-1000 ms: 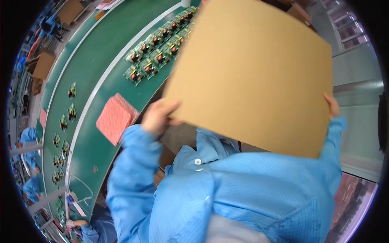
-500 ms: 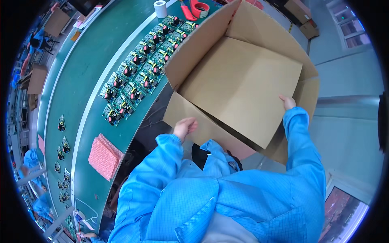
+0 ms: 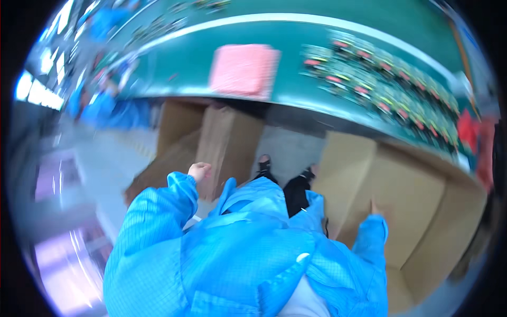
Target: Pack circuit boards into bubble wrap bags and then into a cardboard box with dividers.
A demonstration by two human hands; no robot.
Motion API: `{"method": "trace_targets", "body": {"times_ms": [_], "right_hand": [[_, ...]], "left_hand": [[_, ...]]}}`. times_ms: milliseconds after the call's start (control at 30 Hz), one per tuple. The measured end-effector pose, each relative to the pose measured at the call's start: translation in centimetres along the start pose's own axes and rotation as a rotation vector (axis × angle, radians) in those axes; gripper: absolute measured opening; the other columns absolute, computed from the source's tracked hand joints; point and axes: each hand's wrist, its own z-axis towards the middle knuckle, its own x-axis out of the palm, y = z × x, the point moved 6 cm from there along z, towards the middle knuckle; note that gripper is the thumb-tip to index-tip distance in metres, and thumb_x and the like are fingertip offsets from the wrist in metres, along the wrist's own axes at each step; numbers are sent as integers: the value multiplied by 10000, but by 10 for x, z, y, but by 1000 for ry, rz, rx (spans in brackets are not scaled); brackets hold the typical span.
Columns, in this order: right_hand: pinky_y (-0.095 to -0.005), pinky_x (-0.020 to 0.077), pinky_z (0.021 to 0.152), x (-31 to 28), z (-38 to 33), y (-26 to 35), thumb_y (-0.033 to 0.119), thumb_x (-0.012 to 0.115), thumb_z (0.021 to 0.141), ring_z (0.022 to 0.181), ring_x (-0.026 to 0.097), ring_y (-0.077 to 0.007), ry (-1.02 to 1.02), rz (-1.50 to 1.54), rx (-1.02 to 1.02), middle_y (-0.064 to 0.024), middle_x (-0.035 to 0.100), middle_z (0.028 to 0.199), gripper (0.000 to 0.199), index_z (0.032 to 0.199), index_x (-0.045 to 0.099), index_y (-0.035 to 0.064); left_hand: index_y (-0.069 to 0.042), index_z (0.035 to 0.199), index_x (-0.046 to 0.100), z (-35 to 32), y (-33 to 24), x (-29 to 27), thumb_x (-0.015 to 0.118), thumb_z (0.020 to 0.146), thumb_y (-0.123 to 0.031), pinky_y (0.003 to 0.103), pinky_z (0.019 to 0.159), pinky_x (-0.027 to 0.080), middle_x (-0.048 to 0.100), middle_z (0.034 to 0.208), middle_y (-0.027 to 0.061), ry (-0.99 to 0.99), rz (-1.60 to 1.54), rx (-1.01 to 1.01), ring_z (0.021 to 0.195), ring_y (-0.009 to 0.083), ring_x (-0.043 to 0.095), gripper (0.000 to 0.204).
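Observation:
The picture is blurred by motion. A large open cardboard box (image 3: 422, 211) stands low on my right, beside the green bench. My right hand (image 3: 375, 207) is mostly hidden by its blue sleeve and holds the box at the edge of its near wall. My left hand (image 3: 199, 170) is off the box, with curled fingers and nothing in it. It hangs in front of other brown cardboard boxes (image 3: 227, 140) that stand on the floor under the bench. My shoes (image 3: 264, 165) show on the grey floor between the boxes.
A long green bench (image 3: 296, 47) curves across the top, with a pink pad (image 3: 244, 68) and rows of several small circuit boards (image 3: 385, 84) on it. Red items (image 3: 472, 129) lie at its right end. People in blue (image 3: 105, 108) work at far left.
The view has swung round and down. The box went from held up in front of me to low at my right. My left hand has let go of it.

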Motion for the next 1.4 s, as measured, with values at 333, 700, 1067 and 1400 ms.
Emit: {"method": "trace_targets", "body": {"times_ms": [333, 700, 1067, 1400], "right_hand": [[-358, 444, 788, -54, 120, -33, 387, 638, 797, 1002, 516, -272, -148, 132, -101, -117, 529, 1198, 632, 1299, 414, 76], [-208, 454, 590, -6, -95, 257, 197, 558, 884, 695, 561, -122, 214, 235, -378, -70, 601, 887, 317, 1140, 547, 10], [-241, 463, 695, 5, -201, 400, 195, 562, 880, 771, 582, -125, 133, -12, -801, -56, 624, 866, 299, 1113, 570, 8], [-282, 411, 910, -28, -389, 536, 73, 550, 871, 1048, 535, -170, 309, 127, -1312, -110, 566, 1140, 362, 1220, 485, 2]], "left_hand": [[-20, 1217, 520, -75, 241, -51, 623, 710, -604, 394, 704, 501, 558, 1155, 143, -387, -537, -727, 1006, 248, 547, 781], [29, 1338, 289, 67, 243, -96, 697, 601, -642, 521, 924, 369, 372, 1347, 178, -335, -1187, -482, 1184, 355, 409, 1077], [-27, 1233, 399, 39, 232, -123, 699, 659, -102, 341, 584, 568, 475, 1170, 133, -1084, -1494, -196, 916, 256, 567, 652], [-24, 1110, 592, -194, 97, -378, 562, 850, -117, 301, 874, 435, 604, 1050, 71, -827, -609, 689, 988, 169, 553, 278]]}}
